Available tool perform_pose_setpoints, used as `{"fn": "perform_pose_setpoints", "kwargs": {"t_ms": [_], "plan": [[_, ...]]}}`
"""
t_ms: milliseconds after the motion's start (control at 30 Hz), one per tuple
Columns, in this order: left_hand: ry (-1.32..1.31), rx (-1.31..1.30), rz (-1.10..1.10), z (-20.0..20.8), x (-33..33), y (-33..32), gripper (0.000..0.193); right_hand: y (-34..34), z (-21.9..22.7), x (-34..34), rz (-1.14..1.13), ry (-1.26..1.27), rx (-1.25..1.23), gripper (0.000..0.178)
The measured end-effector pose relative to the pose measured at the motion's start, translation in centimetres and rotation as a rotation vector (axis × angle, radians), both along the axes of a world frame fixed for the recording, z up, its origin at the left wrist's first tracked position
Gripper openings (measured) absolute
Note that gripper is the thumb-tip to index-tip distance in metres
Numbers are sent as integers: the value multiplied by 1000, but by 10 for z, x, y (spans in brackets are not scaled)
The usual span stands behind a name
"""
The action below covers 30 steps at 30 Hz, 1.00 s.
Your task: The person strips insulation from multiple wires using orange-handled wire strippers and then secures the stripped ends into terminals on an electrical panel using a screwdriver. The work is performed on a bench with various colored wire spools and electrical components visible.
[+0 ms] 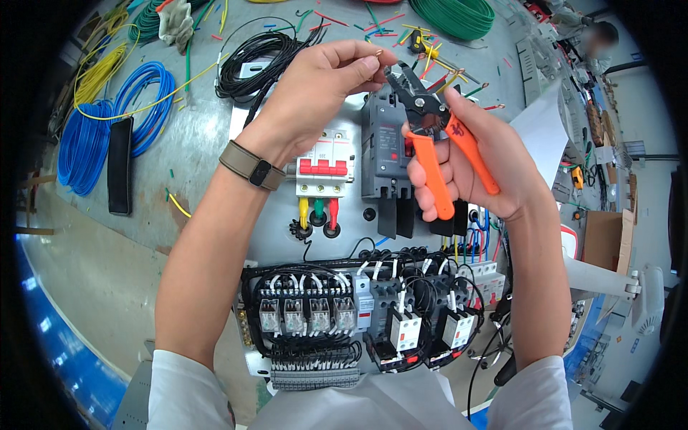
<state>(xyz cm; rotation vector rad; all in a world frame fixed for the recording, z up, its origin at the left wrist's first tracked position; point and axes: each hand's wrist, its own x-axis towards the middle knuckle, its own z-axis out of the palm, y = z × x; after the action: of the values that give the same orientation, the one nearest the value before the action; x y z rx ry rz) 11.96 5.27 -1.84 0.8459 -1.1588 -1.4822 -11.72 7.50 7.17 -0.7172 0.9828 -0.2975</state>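
Observation:
My left hand (319, 82) is raised over the panel, thumb and fingers pinched on a short piece of wire with a coppery tip (378, 53); most of it is hidden by the fingers. In my right hand (494, 147) is a wire stripper (423, 102) with orange handles and dark jaws. Its jaws point up-left and come right beside my left fingertips; whether they touch the wire cannot be told. Below my left hand sits a white breaker with red levers (324, 167), with yellow, green and red wires at its bottom. A dark grey breaker (385, 154) stands beneath the stripper.
Nearer me are relays (294, 315), contactors (406, 330) and a grey terminal strip (315, 378). A black cable coil (261, 68), blue coils (86, 147), a phone (120, 166), a green coil (455, 18) and a screwdriver (417, 41) lie around the panel. A person (598, 43) is at far right.

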Motion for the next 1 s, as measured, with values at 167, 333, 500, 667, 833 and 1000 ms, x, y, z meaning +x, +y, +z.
{"fn": "perform_pose_setpoints", "kwargs": {"t_ms": [167,333,500,667,833,1000], "plan": [[19,-12,-3,-2,3,-1,29,2,-1,7,28,-114,11,73],[42,14,53,2,-2,1,24,-3,-3,18,46,-109,-67,73],[26,-3,-10,0,3,0,32,-6,-8,17,25,-107,-57,72],[21,-18,-20,-1,4,0,32,-8,-13,13,46,-193,-53,70],[20,-15,-23,0,4,1,32,-6,-16,17,24,-200,-50,68],[30,-2,12,4,-1,2,29,-2,-14,20,-25,-159,-77,70]]}}
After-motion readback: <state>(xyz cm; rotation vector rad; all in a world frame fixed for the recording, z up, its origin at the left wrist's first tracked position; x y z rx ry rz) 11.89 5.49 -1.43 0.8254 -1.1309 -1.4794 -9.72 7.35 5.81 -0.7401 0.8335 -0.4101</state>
